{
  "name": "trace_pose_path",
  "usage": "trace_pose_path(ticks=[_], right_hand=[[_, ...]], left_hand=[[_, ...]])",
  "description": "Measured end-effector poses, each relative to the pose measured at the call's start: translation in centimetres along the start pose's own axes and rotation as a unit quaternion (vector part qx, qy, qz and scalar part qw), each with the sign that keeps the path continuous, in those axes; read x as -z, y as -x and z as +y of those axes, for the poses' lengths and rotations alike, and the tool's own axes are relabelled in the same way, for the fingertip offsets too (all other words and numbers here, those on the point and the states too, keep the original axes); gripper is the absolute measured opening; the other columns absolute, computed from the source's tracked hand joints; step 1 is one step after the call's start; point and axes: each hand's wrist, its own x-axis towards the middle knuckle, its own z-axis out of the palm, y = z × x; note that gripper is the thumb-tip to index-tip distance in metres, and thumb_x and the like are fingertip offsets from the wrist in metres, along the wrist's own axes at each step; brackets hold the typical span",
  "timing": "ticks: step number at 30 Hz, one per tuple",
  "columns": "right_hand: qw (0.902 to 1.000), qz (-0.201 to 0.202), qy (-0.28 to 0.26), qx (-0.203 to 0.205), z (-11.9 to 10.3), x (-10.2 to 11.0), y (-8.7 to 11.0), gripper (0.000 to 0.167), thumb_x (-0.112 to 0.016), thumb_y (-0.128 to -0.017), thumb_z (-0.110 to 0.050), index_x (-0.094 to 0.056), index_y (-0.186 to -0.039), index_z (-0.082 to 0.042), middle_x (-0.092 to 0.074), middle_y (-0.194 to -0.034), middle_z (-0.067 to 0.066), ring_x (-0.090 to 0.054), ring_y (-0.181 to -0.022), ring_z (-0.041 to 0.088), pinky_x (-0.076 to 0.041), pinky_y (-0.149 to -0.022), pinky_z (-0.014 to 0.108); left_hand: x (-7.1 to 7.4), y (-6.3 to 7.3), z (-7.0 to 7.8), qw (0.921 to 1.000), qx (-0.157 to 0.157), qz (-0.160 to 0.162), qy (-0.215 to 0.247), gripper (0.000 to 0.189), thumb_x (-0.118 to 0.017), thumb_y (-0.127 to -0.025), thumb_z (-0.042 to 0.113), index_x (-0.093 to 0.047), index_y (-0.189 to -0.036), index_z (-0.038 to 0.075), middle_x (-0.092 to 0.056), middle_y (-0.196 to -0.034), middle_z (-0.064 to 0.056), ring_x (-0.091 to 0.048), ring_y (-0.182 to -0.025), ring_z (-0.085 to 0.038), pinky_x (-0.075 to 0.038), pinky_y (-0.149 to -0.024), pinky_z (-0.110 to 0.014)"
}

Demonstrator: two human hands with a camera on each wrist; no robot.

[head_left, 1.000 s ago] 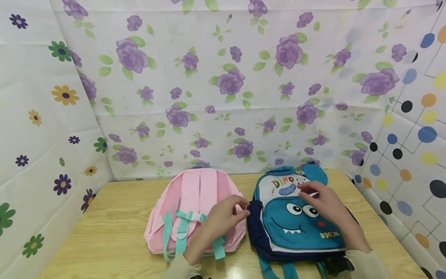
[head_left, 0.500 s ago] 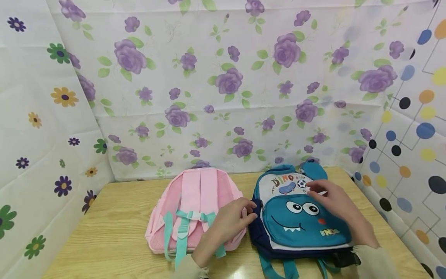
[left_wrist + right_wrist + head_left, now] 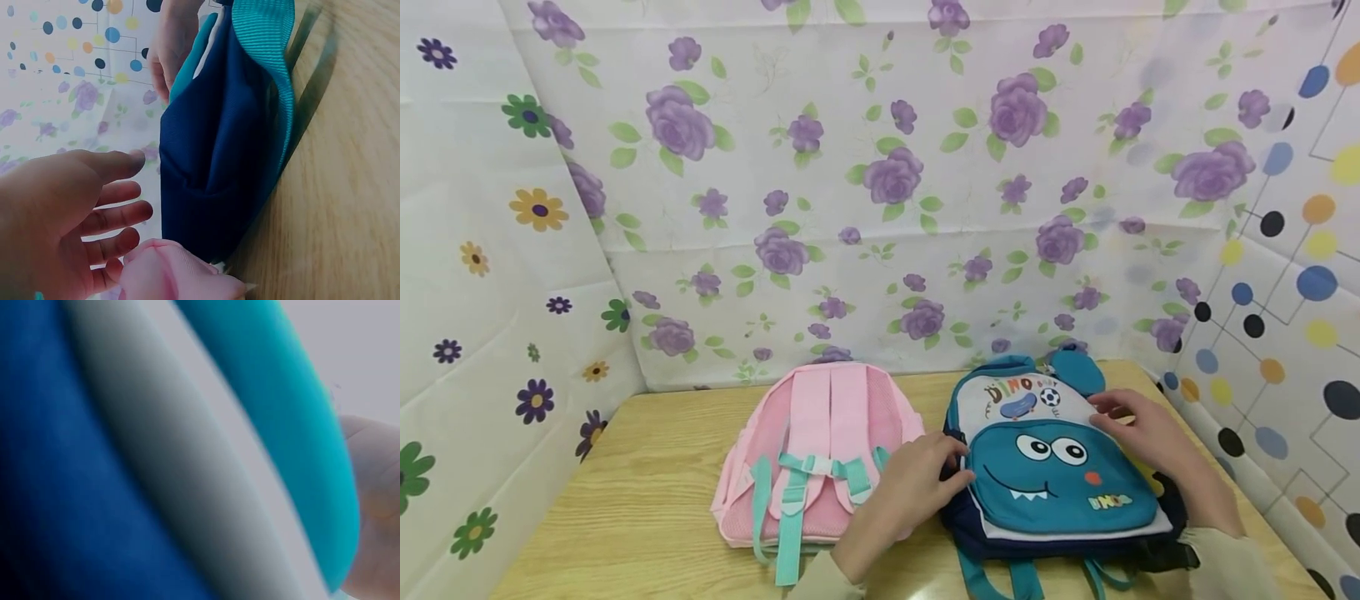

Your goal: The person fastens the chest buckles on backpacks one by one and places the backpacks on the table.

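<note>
A blue dinosaur backpack (image 3: 1052,479) lies face up at the right of the wooden table (image 3: 647,492). A pink backpack (image 3: 820,442) lies beside it, straps up. My left hand (image 3: 943,467) touches the blue backpack's left side with relaxed fingers. In the left wrist view the left hand (image 3: 112,206) is spread beside the navy side panel (image 3: 212,162), holding nothing. My right hand (image 3: 1123,412) rests flat on the blue backpack's upper right edge. The right wrist view is a blurred close-up of the blue backpack (image 3: 156,462).
Flowered cloth (image 3: 880,183) hangs right behind the table, with more patterned sheets at the left and right. Teal straps (image 3: 1022,579) hang off the blue backpack at the table's front edge. Bare wood (image 3: 647,433) shows to the left of the pink backpack.
My left hand moved right, off the pink backpack's edge onto the blue backpack's left side. My right hand slid from the backpack's front face out to its right edge.
</note>
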Motion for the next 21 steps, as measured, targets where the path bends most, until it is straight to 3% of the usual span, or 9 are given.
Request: trace_pose_path(ticks=[7, 14, 21], right_hand=[[0.9997, -0.022, -0.008, -0.01, 1.4, 0.6, 0.1, 0.051, -0.061, -0.098, -0.041, -0.059, -0.131, -0.003, -0.061, -0.126, 0.024, -0.058, -0.11, 0.04, -0.056, -0.08, 0.051], [0.9991, -0.035, -0.007, -0.023, 2.7, 0.6, 0.2, 0.053, -0.061, -0.098, -0.04, -0.057, -0.132, 0.0, -0.059, -0.127, 0.027, -0.057, -0.11, 0.043, -0.057, -0.079, 0.05], [0.9979, -0.062, -0.019, 0.005, 4.3, 0.5, 0.3, 0.053, -0.063, -0.098, -0.035, -0.057, -0.132, 0.005, -0.06, -0.126, 0.027, -0.06, -0.108, 0.041, -0.055, -0.082, 0.049]], left_hand=[[-0.5, 0.1, 0.2, 0.9978, -0.024, 0.001, -0.062, 0.038, -0.064, -0.093, 0.052, -0.07, -0.113, 0.021, -0.062, -0.088, 0.009, -0.055, -0.079, -0.005, -0.045, -0.069, -0.022], [-1.0, 0.3, 0.7, 0.9941, -0.005, -0.04, -0.101, 0.048, -0.058, -0.091, 0.063, -0.069, -0.118, 0.025, -0.069, -0.106, 0.006, -0.062, -0.098, -0.011, -0.049, -0.083, -0.032], [-1.2, 0.3, 1.0, 0.9901, 0.007, -0.068, -0.122, 0.051, -0.055, -0.091, 0.066, -0.068, -0.122, 0.028, -0.069, -0.109, 0.005, -0.062, -0.103, -0.013, -0.047, -0.086, -0.036]])
